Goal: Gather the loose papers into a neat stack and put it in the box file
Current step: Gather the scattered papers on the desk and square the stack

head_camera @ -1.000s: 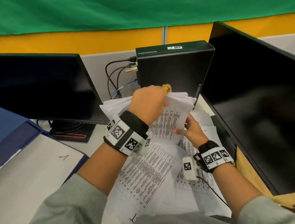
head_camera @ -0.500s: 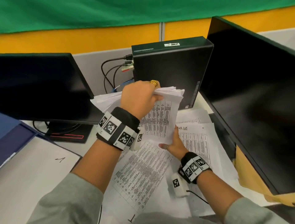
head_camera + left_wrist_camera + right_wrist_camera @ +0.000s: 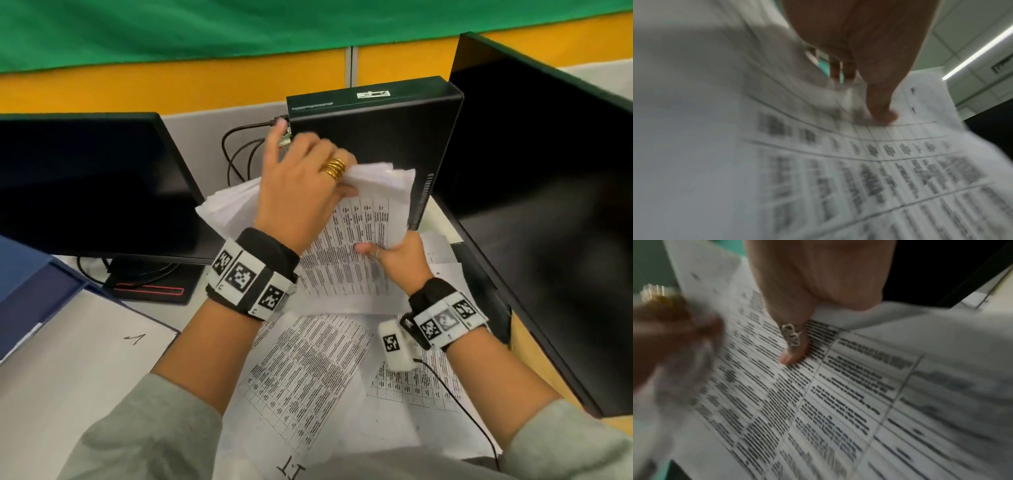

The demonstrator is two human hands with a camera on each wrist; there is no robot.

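Far left, desk edge: dark blue box file [image 3: 24,274], lying open, a white sheet [image 3: 78,370] with a pen mark resting in it. Behind it, a black monitor [image 3: 89,185] on a stand with red trim.

Centre: left hand [image 3: 301,192] holds the thick white bundle of printed papers [image 3: 373,209] at its top edge, raised off the desk; thumb on the near printed face, fingers curled over the back, index finger sticking up. Gold ring on one finger. Left wrist view, blurred: thumb [image 3: 879,104] pressing onto the table-printed top sheet.

Below the bundle: loose printed sheets [image 3: 301,373] scattered flat on the grey desk [image 3: 191,310], overlapping, well apart from the box file.

Right of centre: right hand [image 3: 397,257] pinches the bundle's lower right corner, thumb on the printed face, fingers hidden behind. Right wrist view confirms the ringed thumb [image 3: 791,344] on the sheet.

Behind: black upright computer case [image 3: 373,130] with cables. Far right: second black monitor [image 3: 548,205].
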